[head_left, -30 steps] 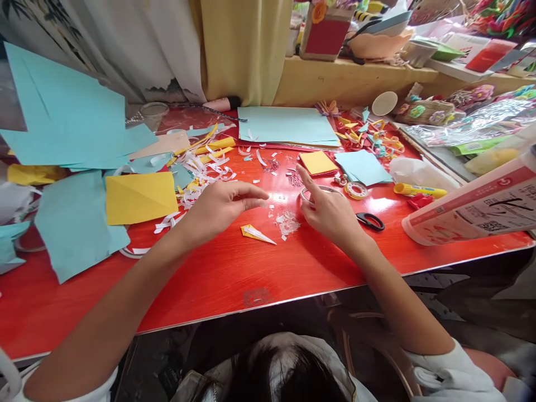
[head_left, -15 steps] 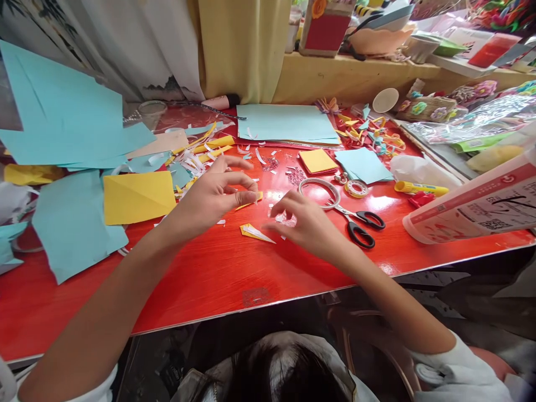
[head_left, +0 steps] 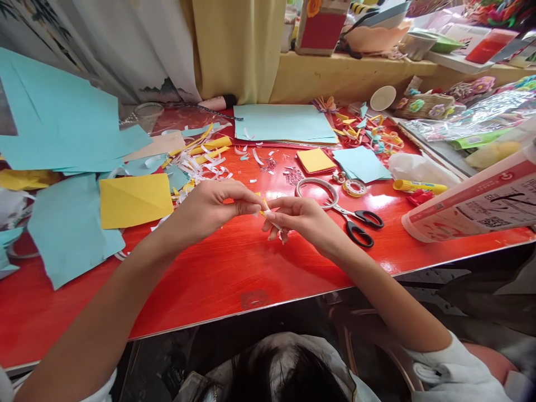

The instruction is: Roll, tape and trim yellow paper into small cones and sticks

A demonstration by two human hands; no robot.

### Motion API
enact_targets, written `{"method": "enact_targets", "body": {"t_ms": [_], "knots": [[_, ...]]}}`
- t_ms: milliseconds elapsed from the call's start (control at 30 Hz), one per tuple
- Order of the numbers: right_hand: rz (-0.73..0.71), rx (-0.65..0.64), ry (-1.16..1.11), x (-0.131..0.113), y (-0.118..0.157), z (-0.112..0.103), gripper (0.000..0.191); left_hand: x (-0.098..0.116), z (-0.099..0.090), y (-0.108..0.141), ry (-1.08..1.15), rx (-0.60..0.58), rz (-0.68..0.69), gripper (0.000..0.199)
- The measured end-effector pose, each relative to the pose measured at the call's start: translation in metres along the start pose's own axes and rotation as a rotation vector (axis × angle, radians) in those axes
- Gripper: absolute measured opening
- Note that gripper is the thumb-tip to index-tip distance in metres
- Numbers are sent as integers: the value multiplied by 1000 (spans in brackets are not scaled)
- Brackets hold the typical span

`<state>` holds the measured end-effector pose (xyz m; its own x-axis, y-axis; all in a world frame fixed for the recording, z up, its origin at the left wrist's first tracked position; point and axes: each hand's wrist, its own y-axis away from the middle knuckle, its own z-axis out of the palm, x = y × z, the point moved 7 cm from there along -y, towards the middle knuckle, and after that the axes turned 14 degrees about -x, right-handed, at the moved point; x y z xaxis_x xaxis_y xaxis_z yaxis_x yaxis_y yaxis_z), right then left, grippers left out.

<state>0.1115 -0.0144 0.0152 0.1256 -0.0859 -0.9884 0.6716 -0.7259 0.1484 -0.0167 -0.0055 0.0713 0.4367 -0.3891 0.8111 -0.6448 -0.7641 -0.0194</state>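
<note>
Over the middle of the red table, my left hand point(head_left: 218, 206) and my right hand point(head_left: 304, 222) meet fingertip to fingertip. My right fingers are closed around a small folded paper piece point(head_left: 273, 223), yellow and white, narrow and tilted. At its upper end, my left thumb and forefinger pinch a bit of yellow paper point(head_left: 264, 207); the fingers partly hide it. Just beyond my right hand lie scissors point(head_left: 358, 226) with black handles and a roll of tape point(head_left: 335, 192).
A yellow sheet point(head_left: 136, 202) and large light-blue sheets point(head_left: 75, 223) lie at left. Paper scraps point(head_left: 209, 164) spread behind my left hand. Small yellow squares point(head_left: 315, 160) and blue squares point(head_left: 362, 163) sit further back. A tall pink-and-white cup point(head_left: 473, 195) stands at right.
My right hand has taken the folded yellow-and-white paper up from the table. Both hands have come together, my left hand bringing its yellow paper against that piece.
</note>
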Motion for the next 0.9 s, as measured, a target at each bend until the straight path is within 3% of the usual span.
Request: {"method": "enact_targets", "body": {"t_ms": [300,567,900], "knots": [[-20,-42,-115,3,0,-2,23,-1,1,0,-319,-6,24,10],[5,-85,-191,6,0,1,28,6,7,1,-455,97,51,5],[3,-105,-309,7,0,1,25,12,10,4,-577,119,98,7]]}}
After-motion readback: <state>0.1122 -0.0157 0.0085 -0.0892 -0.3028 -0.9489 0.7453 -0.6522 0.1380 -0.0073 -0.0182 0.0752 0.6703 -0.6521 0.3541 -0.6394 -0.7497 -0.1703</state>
